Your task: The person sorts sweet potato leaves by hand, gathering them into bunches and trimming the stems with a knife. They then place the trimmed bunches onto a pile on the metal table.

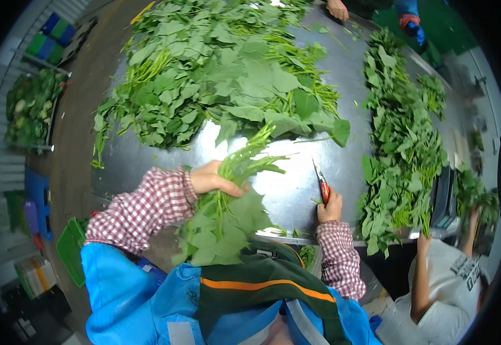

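My left hand (pixel 213 179) is closed round the stems of a bunch of leafy greens (pixel 221 224). Its broad leaves hang down toward my body and the cut-looking stem ends point up and to the right. In my right hand (pixel 331 206) is a small knife (pixel 324 187) with a red handle, its blade pointing up and away from me. The blade is apart from the bunch, over the metal table (pixel 288 198). Beyond both hands lies a big heap of the same greens (pixel 204 80).
A long row of greens (pixel 402 144) lies along the table's right side. Across the table, another person's hand (pixel 338 10) shows, and a blue-gloved hand (pixel 416 31). At lower right a person in a grey shirt (pixel 446 287) reaches to the row. A green crate (pixel 71 251) stands at left.
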Motion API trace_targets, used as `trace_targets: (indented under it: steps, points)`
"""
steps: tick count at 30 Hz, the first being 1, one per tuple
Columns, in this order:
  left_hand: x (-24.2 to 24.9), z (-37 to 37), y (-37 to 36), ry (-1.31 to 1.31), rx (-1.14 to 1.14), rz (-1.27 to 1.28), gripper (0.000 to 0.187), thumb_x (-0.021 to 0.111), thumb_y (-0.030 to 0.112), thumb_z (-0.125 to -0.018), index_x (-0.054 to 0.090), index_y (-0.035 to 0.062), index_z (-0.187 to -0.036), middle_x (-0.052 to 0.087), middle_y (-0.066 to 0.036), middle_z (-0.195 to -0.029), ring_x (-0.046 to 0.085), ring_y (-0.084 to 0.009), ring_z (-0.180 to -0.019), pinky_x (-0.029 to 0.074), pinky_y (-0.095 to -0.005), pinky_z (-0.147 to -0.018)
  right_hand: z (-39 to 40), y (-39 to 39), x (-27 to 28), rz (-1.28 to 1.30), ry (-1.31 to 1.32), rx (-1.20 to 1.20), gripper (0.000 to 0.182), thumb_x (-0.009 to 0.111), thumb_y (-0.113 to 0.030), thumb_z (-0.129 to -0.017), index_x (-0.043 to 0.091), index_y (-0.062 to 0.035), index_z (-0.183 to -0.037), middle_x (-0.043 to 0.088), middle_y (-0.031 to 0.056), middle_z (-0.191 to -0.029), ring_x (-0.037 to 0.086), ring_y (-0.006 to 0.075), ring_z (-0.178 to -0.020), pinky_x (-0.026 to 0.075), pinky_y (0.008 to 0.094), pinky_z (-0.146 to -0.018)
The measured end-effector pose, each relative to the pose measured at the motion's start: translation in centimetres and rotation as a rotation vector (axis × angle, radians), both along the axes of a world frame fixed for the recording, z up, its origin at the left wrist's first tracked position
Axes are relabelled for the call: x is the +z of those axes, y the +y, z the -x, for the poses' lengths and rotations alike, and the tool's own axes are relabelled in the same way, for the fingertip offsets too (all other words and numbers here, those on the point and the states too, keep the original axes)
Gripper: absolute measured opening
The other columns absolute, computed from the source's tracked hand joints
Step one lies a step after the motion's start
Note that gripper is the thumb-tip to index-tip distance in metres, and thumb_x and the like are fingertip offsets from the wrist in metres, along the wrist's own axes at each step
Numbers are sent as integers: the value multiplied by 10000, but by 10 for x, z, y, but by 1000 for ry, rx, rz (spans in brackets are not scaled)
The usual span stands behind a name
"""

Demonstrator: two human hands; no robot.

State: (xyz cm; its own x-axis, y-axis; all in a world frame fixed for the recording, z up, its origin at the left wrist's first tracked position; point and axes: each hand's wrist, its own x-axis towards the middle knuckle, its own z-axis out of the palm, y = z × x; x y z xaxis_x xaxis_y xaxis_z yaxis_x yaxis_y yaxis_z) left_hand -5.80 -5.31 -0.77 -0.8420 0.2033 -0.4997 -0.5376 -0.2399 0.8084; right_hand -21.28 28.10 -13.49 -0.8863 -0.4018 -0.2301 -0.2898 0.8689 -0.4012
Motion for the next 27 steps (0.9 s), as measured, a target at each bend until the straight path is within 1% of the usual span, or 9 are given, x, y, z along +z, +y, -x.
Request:
trace_targets:
  steps: [1,2,4,6,8,10,17,23,27]
  points:
    - [-5,-7,10,-25,115,-60,422,663,100,-678,543,-7,-1067,600,-90,-988,541,-175,-942,388,-290,-871,1,-3,0,253,-33,-18,529,551,5,-658,427,-24,-1172,468,174,-1031,468,296,-968,367,380,-880]
    - [-11,-11,13,-53,174,-90,456,658,116,-684,514,1,-1100,593,-94,-993,534,-181,-947,385,-298,-864,-2,-2,3,496,-269,-169,482,516,24,-673,433,-6,-1147,501,133,-943,509,218,-871,415,332,-796]
    - [-26,-20,19,-118,282,-164,525,649,149,-696,454,16,-1165,580,-103,-1003,519,-192,-955,380,-314,-852,-22,-16,51,782,-547,-127,423,534,-8,-701,460,-7,-1117,544,74,-823,534,141,-732,451,277,-694]
    - [-35,-27,20,-106,289,-145,462,628,192,-708,504,19,-1118,583,-104,-1008,505,-192,-981,353,-308,-871,-46,-51,96,665,-402,180,343,564,-42,-715,507,-9,-1051,563,40,-722,537,103,-640,456,248,-600]
    - [-37,-30,21,-84,306,-162,431,627,188,-706,528,15,-1088,588,-102,-1000,504,-189,-978,354,-302,-864,-57,-88,111,663,-206,485,270,599,-94,-714,548,-23,-970,578,120,-683,577,210,-551,455,313,-503]
    - [-35,-32,23,-68,325,-169,414,629,175,-701,539,12,-1071,586,-98,-992,507,-184,-963,362,-302,-857,-56,-118,110,668,-142,601,233,595,-128,-710,549,-27,-915,583,149,-679,580,294,-548,464,354,-504]
    - [-17,-46,26,-139,315,-230,455,638,141,-688,507,5,-1102,558,-79,-982,511,-164,-931,384,-287,-840,-64,-159,99,346,-114,612,149,569,-166,-715,511,-32,-743,573,165,-592,579,346,-572,461,427,-536]
    - [-12,-61,20,-69,326,-249,503,662,102,-681,469,-2,-1133,558,-64,-958,514,-154,-925,401,-295,-815,-74,-144,82,152,-154,518,177,565,-202,-730,549,-29,-769,588,176,-625,587,348,-591,468,428,-552]
    - [7,-77,-8,69,272,-125,438,662,34,-676,495,6,-1080,574,-49,-880,545,-150,-831,423,-291,-778,-73,-118,48,198,-244,375,174,590,-183,-718,566,-37,-810,584,175,-624,588,343,-593,474,405,-548]
